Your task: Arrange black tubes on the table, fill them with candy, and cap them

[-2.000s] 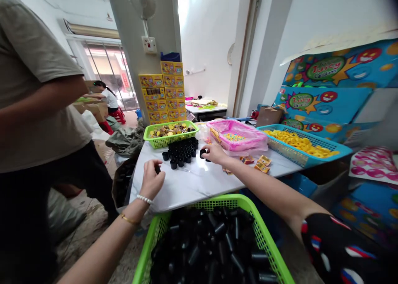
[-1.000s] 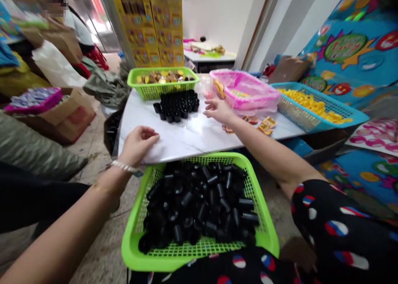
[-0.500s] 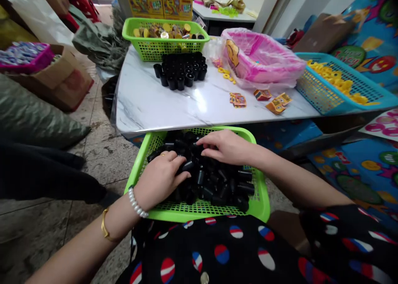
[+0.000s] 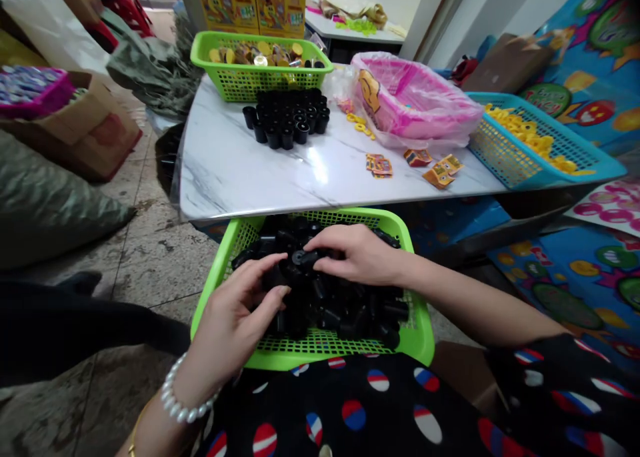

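A green plastic basket (image 4: 423, 323) below the table edge holds many small black plastic cylinders (image 4: 333, 317). My right hand (image 4: 357, 253) reaches in from the right and pinches one black cylinder (image 4: 309, 259) between thumb and fingers, its round end facing left. On the left side of the basket, my left hand (image 4: 235, 310) is curled, thumb and fingers around a dark cylinder (image 4: 274, 275) that is partly hidden. The two hands' fingertips are close together above the heap. On the table, a group of black cylinders (image 4: 287, 120) stands upright in rows.
Behind the upright cylinders sits a green basket (image 4: 265, 77) of gold-topped pieces. A plastic-lined pink basket (image 4: 420, 110), small orange packets (image 4: 443, 171) and a blue basket (image 4: 505, 153) of yellow pieces are to the right. A dark-trousered leg (image 4: 90, 330) is at left.
My left hand has lifted and drawn back leftward from the heap, its thumb and fingers farther apart. My right hand has moved slightly down and left, now with a cylinder showing in its pinch.
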### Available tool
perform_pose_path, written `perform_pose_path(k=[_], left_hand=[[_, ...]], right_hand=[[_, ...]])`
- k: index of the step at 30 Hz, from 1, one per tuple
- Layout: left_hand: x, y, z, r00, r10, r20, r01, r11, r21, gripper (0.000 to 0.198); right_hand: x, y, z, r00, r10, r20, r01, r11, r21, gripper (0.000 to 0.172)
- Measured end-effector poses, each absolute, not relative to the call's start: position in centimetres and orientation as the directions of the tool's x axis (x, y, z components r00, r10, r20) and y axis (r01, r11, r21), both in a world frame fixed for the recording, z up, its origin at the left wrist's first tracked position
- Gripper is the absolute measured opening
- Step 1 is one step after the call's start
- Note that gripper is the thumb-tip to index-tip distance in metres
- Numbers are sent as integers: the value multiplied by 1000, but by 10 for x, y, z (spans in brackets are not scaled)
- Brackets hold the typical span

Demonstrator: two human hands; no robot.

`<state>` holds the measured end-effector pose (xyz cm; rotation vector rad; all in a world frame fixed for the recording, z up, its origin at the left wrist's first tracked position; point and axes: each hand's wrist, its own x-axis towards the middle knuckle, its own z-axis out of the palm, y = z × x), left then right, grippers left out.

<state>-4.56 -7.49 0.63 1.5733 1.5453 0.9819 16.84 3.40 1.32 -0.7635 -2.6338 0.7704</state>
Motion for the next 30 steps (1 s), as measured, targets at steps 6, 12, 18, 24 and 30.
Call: perform_pose_path(k=[6, 12, 18, 24, 30], left_hand=[[-43, -74, 14, 59, 997, 41, 336, -58, 940, 32], [-40, -78, 7, 75, 989, 124, 436, -144, 888, 35], [-30, -92, -2, 194, 980, 44, 471, -133, 872, 48], [-47, -81, 10, 116, 993, -29, 562, -42, 826, 19], [-66, -50, 19, -61, 998, 16, 525, 19, 851, 28]], right_hand=[[173, 22, 31, -709, 625, 327, 182, 610, -771, 31], [162, -1, 15, -720, 569, 397, 185, 708, -681, 39], [163, -40, 2, -840, 516, 167, 270, 665, -697, 86], [173, 20, 14, -782, 601, 162, 391, 677, -623, 37], [135, 75, 4, -848, 519, 109, 504, 853, -138, 27]])
